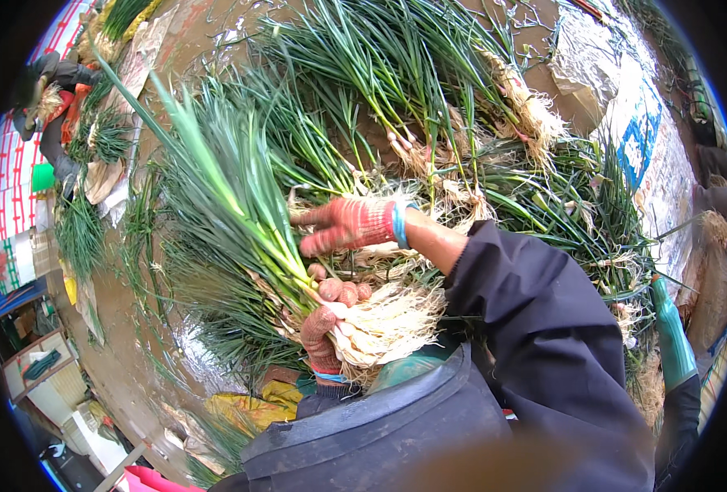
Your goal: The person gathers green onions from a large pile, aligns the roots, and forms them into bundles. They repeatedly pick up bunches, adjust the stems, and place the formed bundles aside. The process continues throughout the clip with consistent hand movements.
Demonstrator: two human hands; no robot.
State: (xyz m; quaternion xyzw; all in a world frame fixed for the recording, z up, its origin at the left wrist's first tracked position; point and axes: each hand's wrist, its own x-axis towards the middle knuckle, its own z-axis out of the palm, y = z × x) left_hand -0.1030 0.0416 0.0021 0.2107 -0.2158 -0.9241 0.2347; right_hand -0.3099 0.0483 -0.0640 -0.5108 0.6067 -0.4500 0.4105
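My left hand [321, 335], in a red knitted work glove, is closed around a thick bunch of green garlic [289, 261]. Its pale fibrous roots [388, 326] fan out to the right, near my lap, and the long leaves reach up and left. Beside the stalks, just right of them, my right hand [351, 226] is blurred, with fingers apart and nothing seen in it. A blue band circles its glove cuff. More green garlic plants [394, 74] lie in loose heaps beyond my hands, leaves away and roots nearer. Part of the held bunch's base is hidden by my left fingers.
Wet muddy ground [123, 344] stretches to the left, with another person [62, 117] and more bundles [80, 237] there. White plastic sheeting [665, 178] lies at right. A green rubber boot [671, 332] stands near the right rim, and a yellow sack [256, 406] by my left side.
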